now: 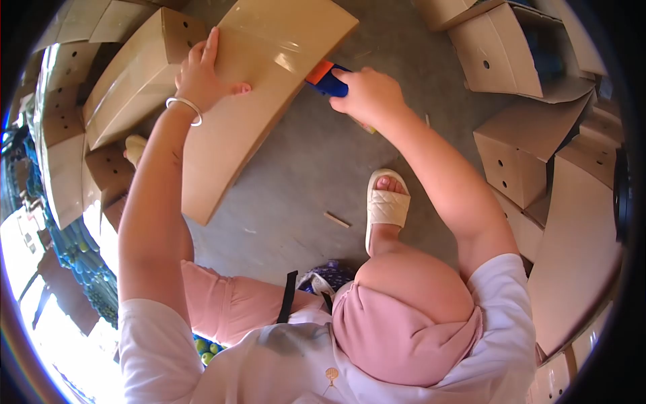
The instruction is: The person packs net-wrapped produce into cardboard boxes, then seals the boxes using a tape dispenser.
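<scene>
A closed brown cardboard box (232,131) stands tilted in front of me, with glossy strips of light on its upper face. My left hand (202,77) lies flat on that face, fingers stretched and thumb apart, a white bracelet at the wrist. At the box's right edge, my right hand (370,94) is wrapped round the blue handle of what looks like a tape dispenser (328,81). Its orange part touches or nearly touches the box; the rest is hidden behind the box and my fingers.
Cardboard boxes with round holes line both sides, including a long box (131,81) at left and an open box (515,158) at right. Dark green vegetables (84,262) are piled at far left. A wood scrap (336,219) lies on the grey floor (289,188) near my sandalled foot (388,205).
</scene>
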Available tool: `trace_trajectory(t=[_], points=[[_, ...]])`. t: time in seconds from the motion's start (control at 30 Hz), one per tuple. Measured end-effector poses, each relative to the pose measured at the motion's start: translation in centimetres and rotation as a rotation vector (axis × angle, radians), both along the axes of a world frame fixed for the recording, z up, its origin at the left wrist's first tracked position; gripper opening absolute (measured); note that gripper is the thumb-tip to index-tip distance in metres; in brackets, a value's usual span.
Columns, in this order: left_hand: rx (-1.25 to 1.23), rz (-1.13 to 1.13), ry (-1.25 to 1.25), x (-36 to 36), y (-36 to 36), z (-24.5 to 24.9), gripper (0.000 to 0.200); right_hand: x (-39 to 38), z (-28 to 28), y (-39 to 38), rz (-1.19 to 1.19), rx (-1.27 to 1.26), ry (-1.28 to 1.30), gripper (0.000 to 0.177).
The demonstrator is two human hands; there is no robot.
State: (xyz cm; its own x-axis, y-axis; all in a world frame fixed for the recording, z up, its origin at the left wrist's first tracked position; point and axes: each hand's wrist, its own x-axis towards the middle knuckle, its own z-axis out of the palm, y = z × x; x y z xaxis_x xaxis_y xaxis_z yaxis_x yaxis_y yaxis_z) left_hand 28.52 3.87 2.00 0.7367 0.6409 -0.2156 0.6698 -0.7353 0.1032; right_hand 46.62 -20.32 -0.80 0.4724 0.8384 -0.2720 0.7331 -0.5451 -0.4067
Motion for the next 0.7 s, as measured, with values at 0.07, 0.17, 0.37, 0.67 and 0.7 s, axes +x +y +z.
trace_trajectory(t=[0.07, 0.17, 0.37, 0.67, 0.7], points=[[-0.018, -0.004, -0.037, -0.1, -1.1, 0.5, 0.132, 1.3, 0.1, 1.4, 0.019, -0.140, 0.105, 0.052], [0.111, 0.002, -0.048, -0.2, -3.7, 0.7, 0.134, 3.7, -4.1, 0.0, -0.093, -0.110, 0.398, 0.049], [0.350, -0.144, -0.083, -0.6, -16.5, 2.3, 0.096, 2.8, -2.4, -13.9, -0.348, 0.138, 0.612, 0.058], [-0.059, -0.136, -0.241, -6.1, -22.8, 2.3, 0.104, 2.0, 15.5, -27.1, -0.555, 0.368, 0.431, 0.054], [-0.004, -0.018, -0.167, -8.3, -20.9, 3.3, 0.107, 2.1, 18.4, -27.6, -0.551, 0.408, 0.373, 0.053]])
